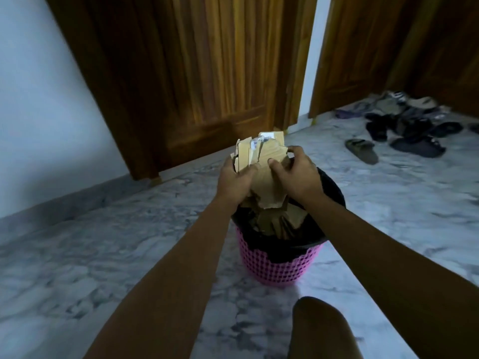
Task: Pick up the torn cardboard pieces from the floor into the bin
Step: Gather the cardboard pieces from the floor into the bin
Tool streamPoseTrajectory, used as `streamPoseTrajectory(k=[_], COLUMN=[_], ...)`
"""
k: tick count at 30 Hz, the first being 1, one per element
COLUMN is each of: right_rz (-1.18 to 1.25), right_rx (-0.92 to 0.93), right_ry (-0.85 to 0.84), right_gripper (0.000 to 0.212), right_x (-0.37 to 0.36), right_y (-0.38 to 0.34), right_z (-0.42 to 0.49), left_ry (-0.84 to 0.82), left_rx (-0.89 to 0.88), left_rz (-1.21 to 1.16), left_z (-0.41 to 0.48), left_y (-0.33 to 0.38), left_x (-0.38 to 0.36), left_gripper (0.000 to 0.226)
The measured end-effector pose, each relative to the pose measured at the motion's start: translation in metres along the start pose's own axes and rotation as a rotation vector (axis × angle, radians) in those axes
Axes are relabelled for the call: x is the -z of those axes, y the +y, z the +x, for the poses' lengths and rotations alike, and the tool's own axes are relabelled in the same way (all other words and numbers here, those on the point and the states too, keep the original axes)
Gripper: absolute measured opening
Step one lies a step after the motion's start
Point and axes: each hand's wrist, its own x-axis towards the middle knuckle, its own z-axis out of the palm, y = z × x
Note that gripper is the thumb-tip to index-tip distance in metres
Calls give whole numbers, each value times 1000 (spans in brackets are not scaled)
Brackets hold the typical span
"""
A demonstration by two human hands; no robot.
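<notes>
A stack of torn brown cardboard pieces, one with a white label, stands upright over the mouth of a pink mesh bin lined with a black bag. My left hand grips the stack's left side and my right hand grips its right side, thumbs on the near face. More cardboard lies inside the bin below the held stack. The bin stands on the grey marbled floor in the middle of the view.
A wooden door stands just behind the bin, a second door to the right. Several sandals and shoes lie scattered at the back right. My knee shows at the bottom. White wall at left.
</notes>
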Motion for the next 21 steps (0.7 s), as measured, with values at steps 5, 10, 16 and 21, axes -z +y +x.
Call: streamPoseTrajectory(k=[5,10,16,21], right_rz=[-257,-245,-131,-87], right_rx=[-21,3,210,448], right_ry=[-165,-289,-598,-766], right_gripper=[67,48,33,34], right_x=[15,-12,-111,-216], right_y=[42,18,-103,-227], right_z=[8,-2,-52,-161], left_ry=[-294,-156,152,434], left_rx=[200,94,5,48], left_rz=[158,202,363,527], left_z=[2,-2,-39,-137], left_y=[-8,-5,10,-5], left_x=[-17,32,182,356], left_gripper=[52,38,38,45])
